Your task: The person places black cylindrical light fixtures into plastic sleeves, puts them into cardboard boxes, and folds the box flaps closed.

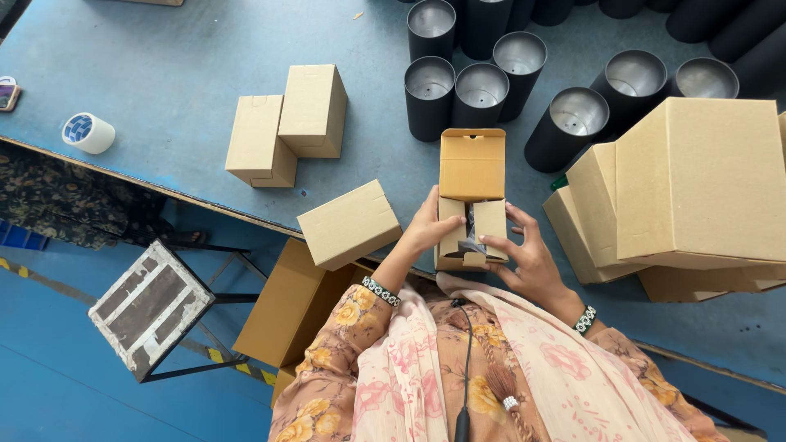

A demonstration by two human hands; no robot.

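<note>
Small open cardboard box (471, 214) sits at the near edge of the blue table (164, 65), right in front of the person, top flap standing up and back, side flaps partly folded in. Inside: something dark w/ a clear plastic wrap, mostly hidden by flaps, can't tell what it is. Left hand (430, 225) cups the box's left side, fingers curled onto the left flap. Right hand (528, 254) on the right side, fingers spread, fingertips (485, 240) pressing the right flap and the front tab inward. Both hands touching the box, neither lifting it clear of the table as far as can be seen.

Just left of it, a closed small box (350, 223) lies tilted, overhanging the table edge. Farther left on the table, two more closed boxes (286, 123) side by side, touching. Behind the open box, a cluster of black cylinders (479, 94) standing upright, open tops showing shiny metal insides, nothing in them. To the right, a stack of larger flat cartons (696, 188), closed, near the right hand.

Far left on the table: roll of tape (88, 133) and a phone (8, 94) at the edge. Below the table edge, a big open carton (291, 303) on the floor, contents not visible; beside it a metal stool (151, 307) w/ worn top.
</note>
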